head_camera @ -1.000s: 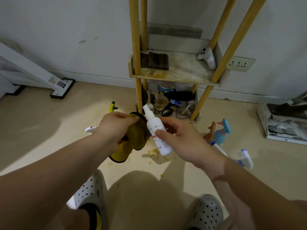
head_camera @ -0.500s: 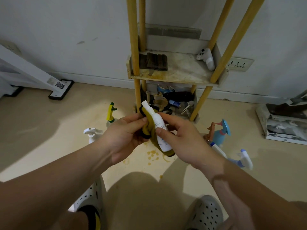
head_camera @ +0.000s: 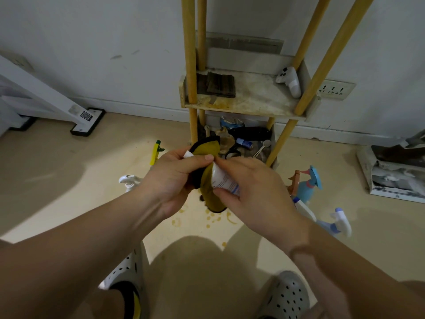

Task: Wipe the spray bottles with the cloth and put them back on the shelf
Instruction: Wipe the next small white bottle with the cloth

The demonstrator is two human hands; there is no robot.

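Observation:
A small white spray bottle [head_camera: 224, 180] with a blue-printed label is held tilted in front of me; my right hand [head_camera: 250, 187] grips its lower body. My left hand [head_camera: 171, 178] holds a mustard-yellow cloth [head_camera: 208, 185] wrapped round the bottle's upper half, with only the white cap tip poking out by my thumb. The wooden shelf [head_camera: 243, 104] with yellow poles stands just behind. More spray bottles stand on the floor: a white-headed one [head_camera: 128, 181] and a yellow-green one [head_camera: 156, 150] on the left, a blue one [head_camera: 309, 185] and a white-and-blue one [head_camera: 338, 221] on the right.
A dark folded cloth [head_camera: 218, 85] and a white controller [head_camera: 289, 81] lie on the shelf board. Clutter fills the bottom tier [head_camera: 239, 139]. Yellow stains [head_camera: 213, 218] mark the floor. A white stand foot [head_camera: 87, 122] is at the left, a box [head_camera: 395, 171] at the right.
My left hand has brought the cloth from beside the bottle onto it and slid up over its top half. The bottle's nozzle, bare a second ago, is now mostly covered.

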